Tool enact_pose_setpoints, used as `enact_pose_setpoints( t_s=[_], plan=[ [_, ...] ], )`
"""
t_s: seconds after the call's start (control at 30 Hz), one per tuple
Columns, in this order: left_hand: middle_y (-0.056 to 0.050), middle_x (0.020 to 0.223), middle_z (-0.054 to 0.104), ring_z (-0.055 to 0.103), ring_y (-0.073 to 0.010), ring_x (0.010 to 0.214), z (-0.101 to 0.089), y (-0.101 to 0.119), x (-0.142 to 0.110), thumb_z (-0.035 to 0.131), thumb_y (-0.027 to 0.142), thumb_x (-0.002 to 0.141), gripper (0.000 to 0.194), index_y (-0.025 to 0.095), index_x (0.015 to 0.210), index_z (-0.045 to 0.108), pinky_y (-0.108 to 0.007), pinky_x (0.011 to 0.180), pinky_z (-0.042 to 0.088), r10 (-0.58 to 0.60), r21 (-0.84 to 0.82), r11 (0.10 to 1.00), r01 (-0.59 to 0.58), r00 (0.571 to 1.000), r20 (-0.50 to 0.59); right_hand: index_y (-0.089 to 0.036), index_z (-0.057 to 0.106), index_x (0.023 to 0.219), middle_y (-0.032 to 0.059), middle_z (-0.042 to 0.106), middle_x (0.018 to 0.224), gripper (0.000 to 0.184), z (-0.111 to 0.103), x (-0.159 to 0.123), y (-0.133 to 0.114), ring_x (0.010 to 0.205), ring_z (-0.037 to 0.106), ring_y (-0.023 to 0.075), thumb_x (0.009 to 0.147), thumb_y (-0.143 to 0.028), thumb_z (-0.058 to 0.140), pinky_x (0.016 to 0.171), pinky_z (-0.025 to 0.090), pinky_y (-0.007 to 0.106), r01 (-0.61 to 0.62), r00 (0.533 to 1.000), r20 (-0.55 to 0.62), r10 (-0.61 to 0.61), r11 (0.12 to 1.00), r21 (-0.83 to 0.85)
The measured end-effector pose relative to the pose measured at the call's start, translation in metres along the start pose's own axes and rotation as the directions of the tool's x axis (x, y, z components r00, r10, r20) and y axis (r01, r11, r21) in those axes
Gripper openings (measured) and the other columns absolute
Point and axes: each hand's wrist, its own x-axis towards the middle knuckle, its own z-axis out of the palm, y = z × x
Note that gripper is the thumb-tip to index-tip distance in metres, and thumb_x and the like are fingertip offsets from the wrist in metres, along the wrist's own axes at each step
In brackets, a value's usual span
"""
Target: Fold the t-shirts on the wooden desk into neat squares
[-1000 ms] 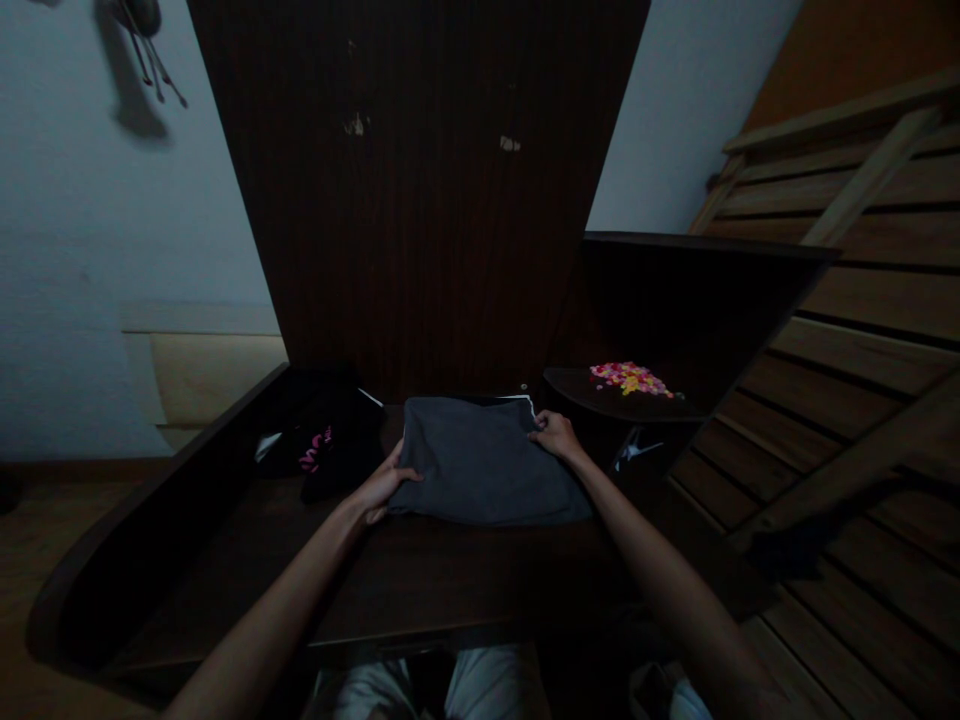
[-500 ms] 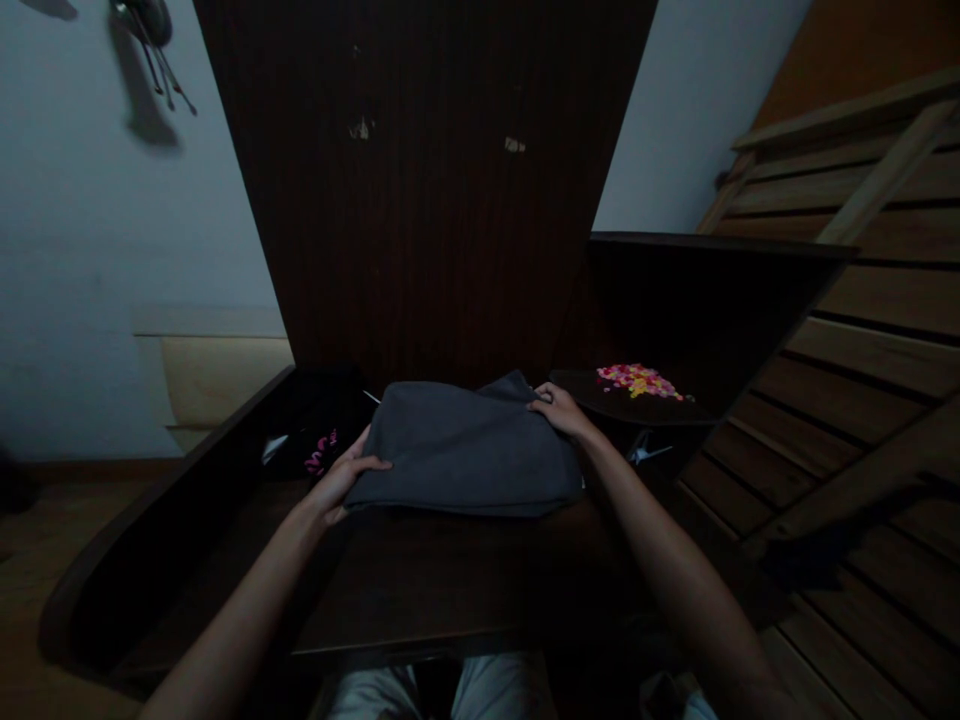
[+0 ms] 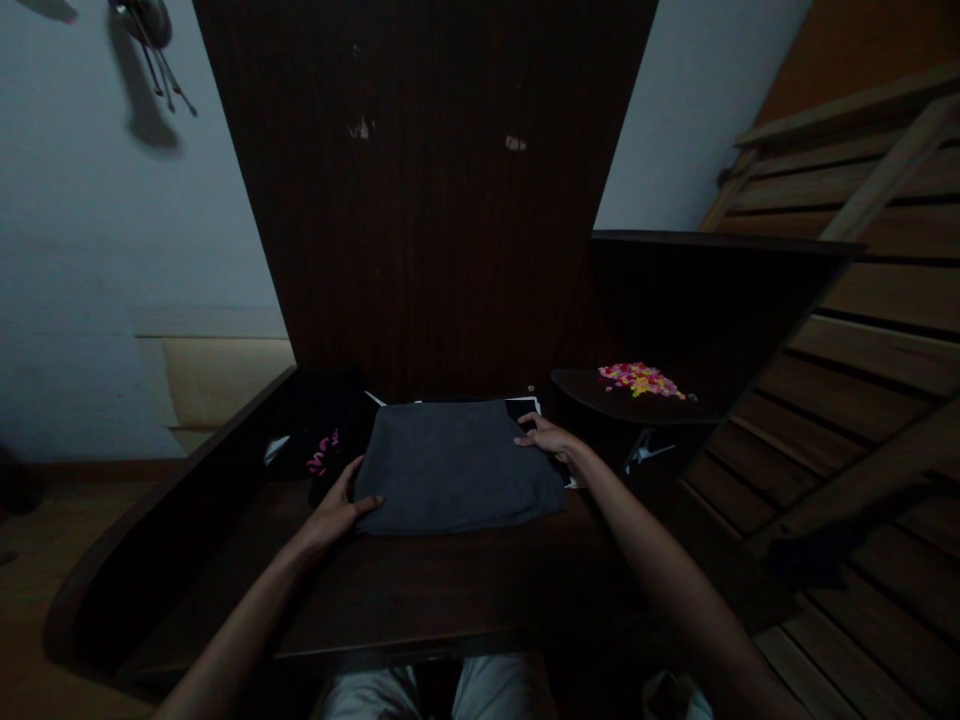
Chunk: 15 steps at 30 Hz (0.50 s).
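A folded grey cloth lies on the dark wooden desk in front of me. My left hand grips its left edge, thumb on top and the fingers at the side and partly hidden. At the upper right edge, my right hand pinches the cloth between thumb and curled fingers. From under the far and right edges of the cloth, a flat dark thing with a white border shows; its kind is hidden.
Black fabric with pink lettering is bunched at the desk's left. To the right, a low shelf bears a pile of small pink, red and yellow pieces. A dark panel stands behind, and a wooden slatted frame at right.
Both hands have brought the grey cloth down and nearer to me, and it lies flatter. The white-bordered flat thing behind it has come into view.
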Motion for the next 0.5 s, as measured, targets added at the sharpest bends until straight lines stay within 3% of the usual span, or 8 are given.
enact_pose_setpoints(
  t_s=[0.13,0.23,0.3,0.4,0.47,0.5],
  plan=[
    [-0.015,0.142,0.053,0.058,-0.0283,0.122,0.001,-0.004,-0.001,0.083,0.03,0.062,0.093,0.023,0.143,0.038,-0.038,0.096,0.053,0.035,0.037,0.999,-0.034,0.999,-0.033,-0.023,0.048,0.113,-0.0074,0.055,0.069,0.044,-0.001,-0.009,0.009,0.065,0.056,0.0134,0.075,-0.021,0.069,0.06,0.043,0.022,0.036,0.996,-0.075,-0.041,0.996,-0.078],
    [-0.018,0.141,0.052,0.068,-0.0281,0.099,0.0,-0.004,-0.005,0.08,0.039,0.066,0.098,0.025,0.148,0.029,-0.038,0.068,0.06,0.022,0.111,0.994,-0.022,1.0,-0.002,-0.021,0.05,0.112,-0.0063,0.056,0.068,0.04,0.006,-0.02,0.011,0.066,0.057,0.0137,0.078,-0.022,0.069,0.06,0.041,0.022,0.092,0.979,-0.143,-0.142,0.946,-0.31],
    [-0.019,0.139,0.053,0.069,-0.028,0.091,-0.002,-0.003,-0.008,0.077,0.045,0.068,0.096,0.026,0.148,0.028,-0.035,0.056,0.059,0.036,0.202,0.979,-0.038,0.999,0.017,-0.021,0.054,0.111,-0.0023,0.061,0.076,0.039,0.008,-0.031,0.009,0.073,0.06,0.0155,0.076,-0.025,0.073,0.064,0.042,0.023,0.109,0.959,-0.177,-0.223,0.863,-0.493],
    [-0.016,0.133,0.058,0.064,-0.0309,0.108,-0.007,-0.001,-0.01,0.075,0.049,0.066,0.083,0.021,0.138,0.045,-0.036,0.07,0.059,0.157,0.338,0.929,-0.15,0.988,0.006,-0.021,0.063,0.104,0.0074,0.066,0.099,0.027,0.009,-0.05,-0.002,0.093,0.062,0.0205,0.079,-0.027,0.071,0.072,0.043,0.026,0.095,0.896,-0.254,-0.364,0.717,-0.691],
    [-0.014,0.13,0.061,0.065,-0.0299,0.108,-0.009,-0.001,-0.01,0.074,0.051,0.067,0.076,0.02,0.132,0.052,-0.036,0.076,0.058,0.2,0.401,0.898,-0.181,0.98,-0.004,-0.02,0.067,0.097,0.0094,0.068,0.102,0.013,0.012,-0.06,-0.01,0.096,0.064,0.0209,0.086,-0.027,0.062,0.075,0.044,0.026,0.109,0.878,-0.259,-0.403,0.695,-0.711],
    [-0.014,0.129,0.061,0.067,-0.0285,0.101,-0.009,-0.001,-0.01,0.072,0.052,0.068,0.074,0.021,0.132,0.053,-0.035,0.073,0.058,0.191,0.425,0.889,-0.171,0.982,-0.005,-0.02,0.069,0.092,0.009,0.07,0.096,0.013,0.014,-0.064,-0.014,0.094,0.065,0.0202,0.089,-0.028,0.058,0.075,0.044,0.025,0.125,0.89,-0.24,-0.388,0.712,-0.69]
  ],
)
